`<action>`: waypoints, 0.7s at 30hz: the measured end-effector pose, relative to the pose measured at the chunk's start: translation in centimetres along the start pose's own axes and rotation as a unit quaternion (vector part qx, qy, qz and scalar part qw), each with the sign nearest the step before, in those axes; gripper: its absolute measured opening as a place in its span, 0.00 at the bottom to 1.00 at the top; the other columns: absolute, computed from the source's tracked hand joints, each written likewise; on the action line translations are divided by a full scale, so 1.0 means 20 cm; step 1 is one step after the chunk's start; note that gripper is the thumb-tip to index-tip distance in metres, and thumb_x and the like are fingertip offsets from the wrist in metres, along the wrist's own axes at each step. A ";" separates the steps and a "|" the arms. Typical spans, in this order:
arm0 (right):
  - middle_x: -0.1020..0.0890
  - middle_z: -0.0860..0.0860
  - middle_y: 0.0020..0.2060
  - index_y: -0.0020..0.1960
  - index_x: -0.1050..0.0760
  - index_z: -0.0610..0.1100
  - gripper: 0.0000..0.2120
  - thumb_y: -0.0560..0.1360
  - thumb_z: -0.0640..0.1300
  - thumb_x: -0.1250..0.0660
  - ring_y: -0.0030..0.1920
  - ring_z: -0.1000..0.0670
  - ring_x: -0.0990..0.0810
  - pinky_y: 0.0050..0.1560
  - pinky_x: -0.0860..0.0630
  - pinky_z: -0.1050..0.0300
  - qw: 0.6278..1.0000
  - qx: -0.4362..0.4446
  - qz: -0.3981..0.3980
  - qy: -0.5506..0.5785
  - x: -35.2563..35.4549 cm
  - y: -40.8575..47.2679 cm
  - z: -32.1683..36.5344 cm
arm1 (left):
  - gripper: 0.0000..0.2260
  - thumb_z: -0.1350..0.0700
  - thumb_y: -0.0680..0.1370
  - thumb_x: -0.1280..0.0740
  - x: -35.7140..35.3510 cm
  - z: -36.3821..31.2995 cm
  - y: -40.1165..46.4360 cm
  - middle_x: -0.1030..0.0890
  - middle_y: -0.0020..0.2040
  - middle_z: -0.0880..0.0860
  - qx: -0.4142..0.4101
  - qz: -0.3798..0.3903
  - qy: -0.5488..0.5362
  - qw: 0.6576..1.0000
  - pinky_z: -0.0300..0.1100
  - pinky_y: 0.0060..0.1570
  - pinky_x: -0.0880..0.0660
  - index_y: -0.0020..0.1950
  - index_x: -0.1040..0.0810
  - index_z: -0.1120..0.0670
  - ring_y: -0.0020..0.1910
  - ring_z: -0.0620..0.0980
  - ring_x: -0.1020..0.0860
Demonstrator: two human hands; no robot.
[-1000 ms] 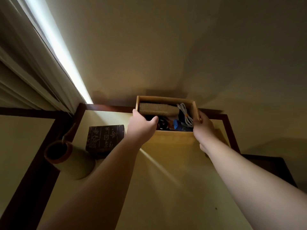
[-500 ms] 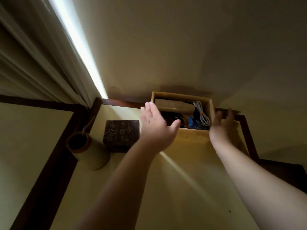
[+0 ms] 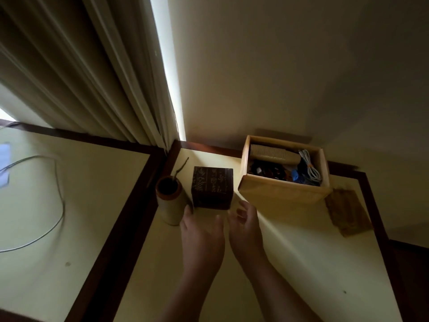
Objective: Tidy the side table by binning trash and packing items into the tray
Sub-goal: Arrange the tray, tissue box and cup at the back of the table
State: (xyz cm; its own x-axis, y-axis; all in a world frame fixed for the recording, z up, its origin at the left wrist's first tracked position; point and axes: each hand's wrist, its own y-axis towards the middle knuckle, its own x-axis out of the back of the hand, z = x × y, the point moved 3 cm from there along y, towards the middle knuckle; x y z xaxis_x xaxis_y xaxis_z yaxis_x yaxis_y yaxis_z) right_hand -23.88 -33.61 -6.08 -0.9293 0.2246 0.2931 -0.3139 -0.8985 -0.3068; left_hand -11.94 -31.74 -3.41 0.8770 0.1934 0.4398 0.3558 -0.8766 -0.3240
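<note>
A wooden tray (image 3: 282,192) stands at the back of the side table (image 3: 290,263), against the wall. In it lie a ribbed beige roll, a white cable and several small dark and blue items. A dark patterned box (image 3: 212,185) sits left of the tray. My left hand (image 3: 200,238) and my right hand (image 3: 246,235) hover side by side just in front of the box, fingers relaxed and holding nothing. The left fingertips reach the box's lower left corner; I cannot tell if they touch it.
A beige cylinder vase (image 3: 169,201) with a brown rim and a twig stands left of the box. A woven coaster (image 3: 347,212) lies right of the tray. A curtain (image 3: 81,66) hangs behind. On the neighbouring surface at left runs a grey cable (image 3: 59,201).
Both hands have let go of the tray and drawn back and left, now in front of the dark box. The view has swung left and down.
</note>
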 end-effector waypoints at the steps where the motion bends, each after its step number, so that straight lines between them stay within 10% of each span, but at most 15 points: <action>1: 0.24 0.55 0.65 0.74 0.34 0.56 0.22 0.82 0.55 0.34 0.64 0.52 0.24 0.59 0.25 0.52 1.000 -0.024 0.007 0.015 -0.03 0.02 0.02 | 0.42 0.42 0.79 0.30 0.00 -0.01 0.02 0.43 0.83 0.53 0.008 0.015 -0.004 1.000 0.52 0.76 0.34 0.84 0.50 0.52 0.81 0.53 0.40; 10: 0.30 0.50 0.77 0.82 0.44 0.57 0.27 0.85 0.60 0.44 0.74 0.47 0.29 0.67 0.28 0.47 0.994 -0.064 0.078 0.043 -0.09 0.14 0.18 | 0.38 0.46 0.82 0.33 -0.03 -0.12 0.16 0.39 0.81 0.54 0.026 0.047 -0.070 0.996 0.50 0.70 0.30 0.85 0.52 0.49 0.77 0.56 0.34; 21: 0.21 0.63 0.56 0.74 0.33 0.64 0.17 0.87 0.52 0.45 0.55 0.62 0.24 0.50 0.26 0.58 0.998 -0.031 0.024 0.042 0.05 -0.13 0.10 | 0.21 0.48 0.81 0.32 0.05 -0.06 0.02 0.25 0.66 0.46 -0.032 0.036 -0.090 0.995 0.42 0.55 0.18 0.73 0.33 0.43 0.60 0.44 0.21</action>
State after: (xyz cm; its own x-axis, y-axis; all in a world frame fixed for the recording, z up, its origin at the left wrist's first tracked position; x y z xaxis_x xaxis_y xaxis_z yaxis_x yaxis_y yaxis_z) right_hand -23.66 -31.86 -3.25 -0.9557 0.2153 0.2007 -0.2780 -0.8845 -0.3748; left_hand -11.37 -32.44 -2.16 0.9451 0.1998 0.2586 0.2738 -0.9160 -0.2930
